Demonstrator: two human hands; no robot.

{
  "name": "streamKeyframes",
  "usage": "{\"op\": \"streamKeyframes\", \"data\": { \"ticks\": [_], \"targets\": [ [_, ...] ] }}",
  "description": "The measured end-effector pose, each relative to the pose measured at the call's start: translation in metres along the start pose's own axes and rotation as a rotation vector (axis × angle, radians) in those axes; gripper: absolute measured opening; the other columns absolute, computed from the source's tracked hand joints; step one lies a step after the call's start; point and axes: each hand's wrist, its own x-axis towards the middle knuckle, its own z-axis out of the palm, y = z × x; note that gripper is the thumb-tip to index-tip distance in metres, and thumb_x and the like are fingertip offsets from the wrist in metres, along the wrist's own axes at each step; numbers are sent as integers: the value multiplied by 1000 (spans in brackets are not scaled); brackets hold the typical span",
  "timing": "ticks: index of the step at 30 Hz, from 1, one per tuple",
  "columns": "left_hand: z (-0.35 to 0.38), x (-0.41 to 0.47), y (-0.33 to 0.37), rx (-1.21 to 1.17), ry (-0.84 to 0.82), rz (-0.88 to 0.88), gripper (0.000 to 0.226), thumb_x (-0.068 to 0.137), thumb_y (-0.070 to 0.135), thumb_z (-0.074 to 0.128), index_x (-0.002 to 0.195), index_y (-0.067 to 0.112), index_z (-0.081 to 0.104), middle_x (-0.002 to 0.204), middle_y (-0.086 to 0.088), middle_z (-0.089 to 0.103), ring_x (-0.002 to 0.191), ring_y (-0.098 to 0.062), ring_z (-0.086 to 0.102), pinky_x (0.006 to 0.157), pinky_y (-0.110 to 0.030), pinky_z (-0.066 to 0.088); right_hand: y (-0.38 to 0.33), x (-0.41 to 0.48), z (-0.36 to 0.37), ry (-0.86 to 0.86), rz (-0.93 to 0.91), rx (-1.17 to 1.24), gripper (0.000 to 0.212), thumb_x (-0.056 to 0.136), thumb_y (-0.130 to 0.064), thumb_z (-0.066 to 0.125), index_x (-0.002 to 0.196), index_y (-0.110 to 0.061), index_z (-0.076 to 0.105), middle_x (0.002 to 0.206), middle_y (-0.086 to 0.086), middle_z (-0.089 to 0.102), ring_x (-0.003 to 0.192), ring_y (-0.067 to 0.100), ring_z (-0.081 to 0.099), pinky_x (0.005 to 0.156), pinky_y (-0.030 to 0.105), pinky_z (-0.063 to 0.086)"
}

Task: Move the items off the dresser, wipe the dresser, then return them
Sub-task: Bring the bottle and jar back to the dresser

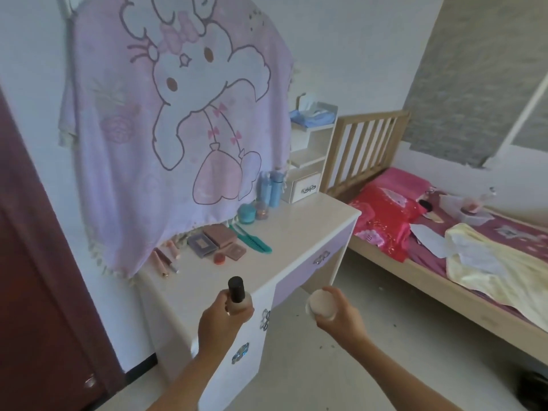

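My left hand (221, 317) grips a foundation bottle (238, 298) with a black cap, held upright over the near end of the dresser (299, 229). My right hand (341, 317) holds a round white jar (321, 304) in front of the dresser's drawers, off its top. Along the back of the white dresser top lie a teal comb (253, 240), several flat makeup palettes (213, 240), a small red pot (220, 258), lip tubes (166, 261), a teal jar (246, 213) and two blue bottles (270, 188).
A pink cartoon cloth (178, 129) hangs over the mirror behind the dresser. A small white shelf unit (308, 161) stands on the dresser's far end. On the right is a wooden bed (430, 262) with red pillows, a yellow blanket and some items. A dark red door (35, 277) is on the left.
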Motion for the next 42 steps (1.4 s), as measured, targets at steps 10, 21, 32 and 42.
{"op": "streamKeyframes", "data": {
  "ticks": [10, 21, 32, 42],
  "targets": [
    [85, 87, 1, -10, -60, -51, 37, 67, 42, 64, 81, 8, 58, 78, -15, 66, 75, -32, 57, 62, -27, 39, 61, 85, -3, -9, 160, 7, 57, 70, -6, 73, 121, -13, 50, 103, 0, 50, 101, 25, 54, 74, 18, 33],
    [212, 196, 53, -79, -41, -211, 28, 59, 37, 60, 71, 21, 40, 67, -7, 48, 65, -24, 43, 57, -25, 36, 121, 259, -58, -90, 62, 20, 55, 78, -17, 69, 127, -17, 45, 112, -2, 54, 100, 18, 54, 72, 18, 35],
    [265, 267, 50, -26, 181, -337, 40, 52, 47, 52, 69, 13, 40, 65, 1, 45, 65, -21, 42, 59, -28, 35, 138, 389, -38, -348, -72, -29, 64, 78, -14, 66, 135, -15, 37, 137, 1, 44, 123, 18, 44, 92, 21, 35],
    [248, 350, 33, -21, 226, -403, 34, 62, 44, 57, 90, 25, 52, 82, -1, 63, 75, -19, 60, 70, -32, 50, 103, 480, 18, -499, -203, -122, 61, 77, -17, 64, 132, -12, 38, 131, 7, 47, 120, 21, 46, 93, 17, 32]
  ]
}}
